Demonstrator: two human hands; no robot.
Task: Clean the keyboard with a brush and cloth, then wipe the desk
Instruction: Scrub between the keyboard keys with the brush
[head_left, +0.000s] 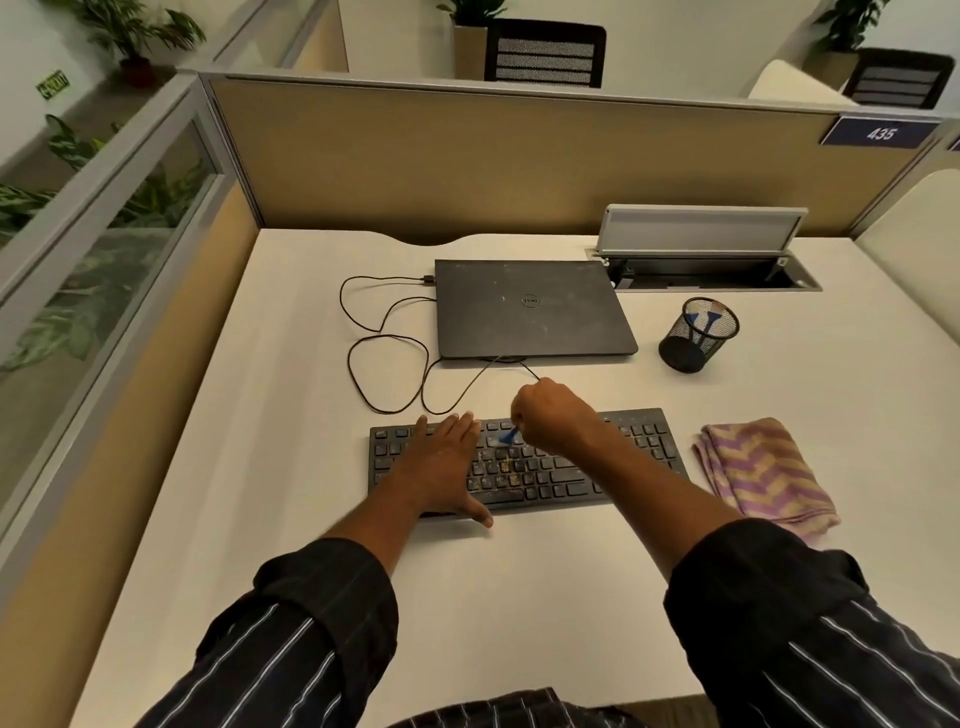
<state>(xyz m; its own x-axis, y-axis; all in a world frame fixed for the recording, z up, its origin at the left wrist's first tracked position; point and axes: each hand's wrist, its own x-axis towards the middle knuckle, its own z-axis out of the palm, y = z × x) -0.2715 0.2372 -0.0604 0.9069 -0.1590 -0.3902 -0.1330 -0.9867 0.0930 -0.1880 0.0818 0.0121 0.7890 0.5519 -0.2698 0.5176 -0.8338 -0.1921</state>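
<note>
Black keyboard (387, 457) lies mid-desk (291, 545). Left hand (447, 462), fingers flat, presses its 9 o'clock half, likely to steady it. Right hand (550, 415) grips the blue brush (508, 435) over crumbed keys. Cloth (763, 473) lies at 3 o'clock, within reach.

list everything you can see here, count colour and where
desk: 1, white, under everything
keyboard: 1, black, front centre
brush: 1, blue, in right hand
cloth: 1, purple-tan, right of keyboard
laptop: 1, dark grey, shut, behind keyboard
cable: 1, black, left of laptop
cup: 1, black mesh, right of laptop
socket box: 1, grey, back right
chairs: 2, black, beyond partition
left hand: 1, flat on keyboard
right hand: 1, grips brush
</note>
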